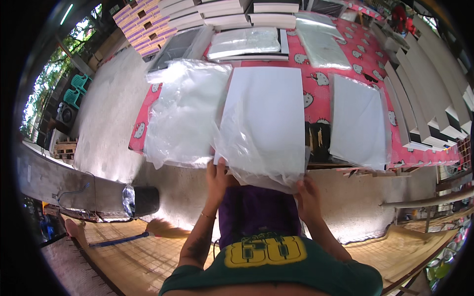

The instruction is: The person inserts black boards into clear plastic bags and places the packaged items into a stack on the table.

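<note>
A white flat panel [269,96] lies lengthwise before me, its near part inside a clear plastic bag [247,148]. The bag is wrinkled and slants across the panel, leaving the far part bare. My left hand [217,180] is closed at the near left corner, fingers on the bag's edge. At the near right corner my right hand [308,195] pinches the bag's edge. Left of the panel lies a pile of clear plastic bags [185,113]. To the right, another white panel [358,121] rests in clear plastic.
The table has a pink cartoon-print cover [316,101], torn near the front edge. White panels [227,20] are stacked at the back, and more long panels [419,93] line the right side. Plastic-wrapped packs [244,43] lie farther back. A broom [165,229] is at lower left.
</note>
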The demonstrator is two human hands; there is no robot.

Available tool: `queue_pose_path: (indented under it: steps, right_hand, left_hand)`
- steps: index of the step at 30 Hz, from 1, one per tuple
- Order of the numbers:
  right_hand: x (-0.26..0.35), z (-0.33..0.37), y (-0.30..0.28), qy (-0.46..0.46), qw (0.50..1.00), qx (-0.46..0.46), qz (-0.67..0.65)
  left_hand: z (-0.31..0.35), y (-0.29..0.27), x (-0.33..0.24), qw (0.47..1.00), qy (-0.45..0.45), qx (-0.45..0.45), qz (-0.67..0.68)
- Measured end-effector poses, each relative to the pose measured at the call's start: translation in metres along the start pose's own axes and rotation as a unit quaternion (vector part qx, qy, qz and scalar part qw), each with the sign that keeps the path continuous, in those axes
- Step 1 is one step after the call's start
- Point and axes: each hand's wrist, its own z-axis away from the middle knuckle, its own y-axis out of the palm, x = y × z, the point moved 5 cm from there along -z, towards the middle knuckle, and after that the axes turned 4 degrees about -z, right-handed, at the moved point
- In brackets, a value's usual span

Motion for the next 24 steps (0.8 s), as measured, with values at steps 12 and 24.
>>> queue_pose_path:
  steps: [12, 24]
  right_hand:
    - [0.029, -0.021, -0.007, 0.085, 0.994, 0.071, -0.016]
    - [0.031, 0.032, 0.066, -0.015, 0.972, 0.213, -0.096]
  left_hand:
    - [0.004, 0.022, -0.001, 0.997, -0.031, -0.008, 0.076]
    - [0.074, 0.075, -0.107, 0.944, 0.225, 0.185, -0.155]
